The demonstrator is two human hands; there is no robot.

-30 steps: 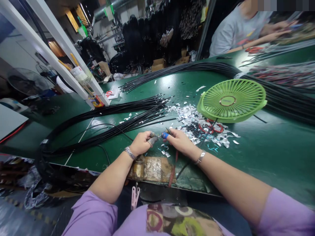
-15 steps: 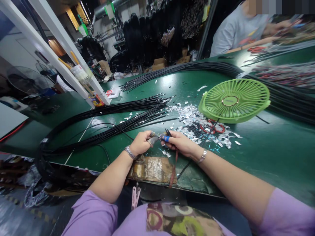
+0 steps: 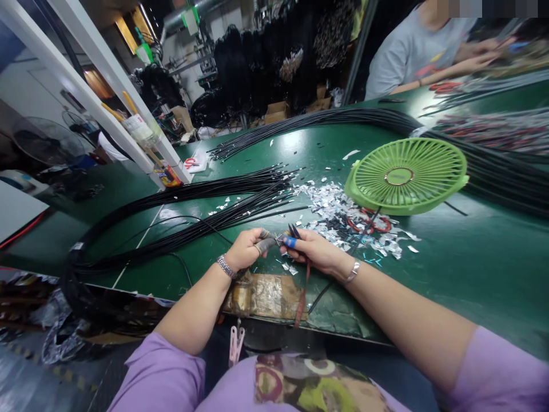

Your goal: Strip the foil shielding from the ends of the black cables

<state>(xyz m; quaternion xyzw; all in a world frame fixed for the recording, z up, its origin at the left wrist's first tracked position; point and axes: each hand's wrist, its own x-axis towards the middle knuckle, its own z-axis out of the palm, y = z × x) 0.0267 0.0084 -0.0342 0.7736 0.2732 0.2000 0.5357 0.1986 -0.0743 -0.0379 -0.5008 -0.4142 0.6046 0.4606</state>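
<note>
My left hand (image 3: 249, 248), with taped fingertips, pinches the end of a black cable (image 3: 217, 231) in front of me. Thin bare wires (image 3: 278, 238) fan out of that end between my two hands. My right hand (image 3: 311, 249), blue tape round one finger, is closed on these wires from the other side. A dark tool with two pointed tips (image 3: 294, 230) sticks up out of the right hand; its lower part is hidden. Beneath the right hand a reddish strap (image 3: 302, 297) hangs down over a tape-wrapped block (image 3: 270, 293) at the table's edge.
Bundled black cables (image 3: 124, 209) curve across the green table (image 3: 454, 280) at left. Foil scraps (image 3: 326, 200) and red-handled scissors (image 3: 380, 223) lie beyond my right hand, beside a green fan (image 3: 412, 174). A co-worker (image 3: 407, 57) sits at the far right. A white post (image 3: 115, 86) rises at left.
My hands stay in nearly the same place, both still closed at the cable end. The co-worker's arms have shifted slightly.
</note>
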